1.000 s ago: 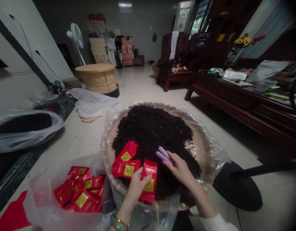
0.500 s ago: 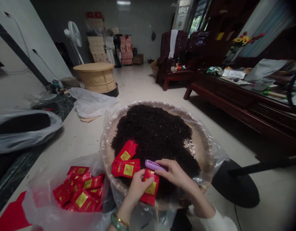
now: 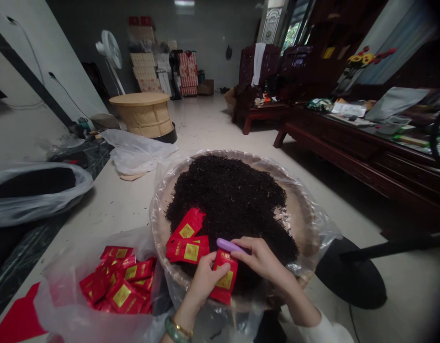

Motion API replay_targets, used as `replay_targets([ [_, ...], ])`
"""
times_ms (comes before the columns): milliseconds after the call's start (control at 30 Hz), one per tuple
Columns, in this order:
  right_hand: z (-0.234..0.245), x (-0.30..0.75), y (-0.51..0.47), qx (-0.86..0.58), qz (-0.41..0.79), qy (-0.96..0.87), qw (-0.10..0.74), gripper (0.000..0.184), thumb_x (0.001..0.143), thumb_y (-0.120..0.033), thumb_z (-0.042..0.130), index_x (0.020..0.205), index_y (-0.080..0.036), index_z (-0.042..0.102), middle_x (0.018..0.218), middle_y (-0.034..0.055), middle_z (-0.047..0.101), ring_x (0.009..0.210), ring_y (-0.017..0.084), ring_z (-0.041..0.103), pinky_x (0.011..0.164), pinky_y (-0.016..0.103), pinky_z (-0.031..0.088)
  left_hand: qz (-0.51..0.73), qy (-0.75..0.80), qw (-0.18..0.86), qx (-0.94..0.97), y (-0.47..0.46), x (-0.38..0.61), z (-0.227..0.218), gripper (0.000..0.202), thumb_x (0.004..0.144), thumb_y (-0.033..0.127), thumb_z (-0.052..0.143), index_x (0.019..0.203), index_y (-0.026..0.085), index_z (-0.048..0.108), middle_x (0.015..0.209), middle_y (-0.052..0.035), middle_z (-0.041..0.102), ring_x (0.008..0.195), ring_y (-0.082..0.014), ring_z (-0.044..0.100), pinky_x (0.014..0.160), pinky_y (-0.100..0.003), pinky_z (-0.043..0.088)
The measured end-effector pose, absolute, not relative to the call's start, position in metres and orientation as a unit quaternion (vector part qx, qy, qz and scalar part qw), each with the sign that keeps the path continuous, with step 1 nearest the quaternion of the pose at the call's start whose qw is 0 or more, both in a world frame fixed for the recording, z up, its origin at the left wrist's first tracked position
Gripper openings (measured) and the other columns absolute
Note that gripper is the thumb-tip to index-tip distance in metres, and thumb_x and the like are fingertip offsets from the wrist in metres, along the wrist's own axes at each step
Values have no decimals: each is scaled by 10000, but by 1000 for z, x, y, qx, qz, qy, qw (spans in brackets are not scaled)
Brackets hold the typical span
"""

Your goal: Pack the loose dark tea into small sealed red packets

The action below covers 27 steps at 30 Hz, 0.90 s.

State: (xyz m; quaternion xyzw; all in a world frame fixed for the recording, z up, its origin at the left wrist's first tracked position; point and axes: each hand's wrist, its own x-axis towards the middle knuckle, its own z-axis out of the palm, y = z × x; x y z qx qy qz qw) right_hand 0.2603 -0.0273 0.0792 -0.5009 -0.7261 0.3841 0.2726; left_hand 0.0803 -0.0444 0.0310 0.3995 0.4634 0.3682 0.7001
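Note:
A round woven tray (image 3: 159,224) lined with clear plastic holds a big heap of dark loose tea (image 3: 230,200). My left hand (image 3: 202,281) grips a small red packet (image 3: 225,281) upright over the tray's near edge. My right hand (image 3: 263,259) holds a purple clip-like tool (image 3: 229,246) across the packet's top edge, fingers pinched on it. Two or three more red packets (image 3: 187,240) lie on the tea just left of my hands.
A clear plastic bag (image 3: 63,309) with several red packets (image 3: 116,286) sits at lower left. A bag of dark tea (image 3: 34,188) lies far left. A round wooden stool (image 3: 145,114), a fan (image 3: 111,52), a long dark wooden table (image 3: 366,157) and a black fan base (image 3: 352,281) stand around.
My right hand brought the purple tool from over the tea leftward onto the top of the packet, and it stays there. The left hand kept its hold on the packet.

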Motion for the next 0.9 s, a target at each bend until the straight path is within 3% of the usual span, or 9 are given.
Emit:
replay_targets([
  [200, 53, 286, -17, -562, 368, -663, 329, 430, 797, -441, 650, 1136, -180, 688, 1098, 100, 723, 966, 282, 663, 838, 366, 496, 378, 459, 705, 387, -43, 79, 27, 473, 609, 424, 809, 956, 118, 711, 866, -75, 760, 801, -244, 693, 745, -322, 520],
  [333, 39, 297, -13, -620, 274, -647, 349, 533, 721, -461, 718, 1176, -188, 668, 1044, 119, 723, 901, 294, 656, 805, 413, 508, 390, 455, 712, 368, -43, 79, 23, 552, 587, 439, 826, 1025, 128, 697, 908, -85, 762, 888, -271, 691, 776, -335, 525],
  [433, 43, 284, -19, -591, 240, -666, 386, 382, 778, -430, 685, 1097, -221, 700, 980, 98, 720, 905, 264, 630, 804, 382, 499, 392, 446, 718, 362, -44, 82, 21, 581, 573, 440, 837, 1044, 133, 690, 915, -90, 761, 892, -266, 692, 806, -342, 523],
  [500, 48, 270, -25, -556, 259, -681, 400, 226, 838, -404, 632, 927, -221, 732, 853, 75, 714, 829, 231, 626, 749, 336, 496, 394, 441, 717, 368, -44, 84, 22, 587, 560, 443, 845, 1034, 133, 690, 907, -96, 760, 873, -261, 694, 804, -346, 524],
  [633, 58, 248, -34, -511, 311, -687, 412, 317, 895, -373, 567, 654, -197, 671, 639, 31, 639, 632, 179, 595, 617, 278, 462, 434, 455, 683, 371, -41, 86, 31, 504, 601, 476, 807, 975, 156, 700, 865, -71, 749, 835, -227, 683, 743, -301, 524],
  [800, 61, 242, -41, -498, 371, -681, 387, 286, 894, -385, 553, 725, -187, 671, 697, 32, 660, 666, 181, 620, 632, 273, 474, 471, 519, 594, 395, -38, 90, 42, 362, 654, 514, 730, 644, 153, 697, 594, 1, 661, 577, -149, 587, 531, -230, 446],
  [900, 58, 245, -43, -505, 406, -666, 370, 273, 887, -429, 546, 807, -193, 657, 760, 45, 690, 698, 192, 633, 631, 277, 493, 475, 515, 597, 390, -41, 92, 44, 405, 672, 553, 701, 672, 149, 718, 627, -24, 692, 597, -169, 605, 560, -254, 464],
])
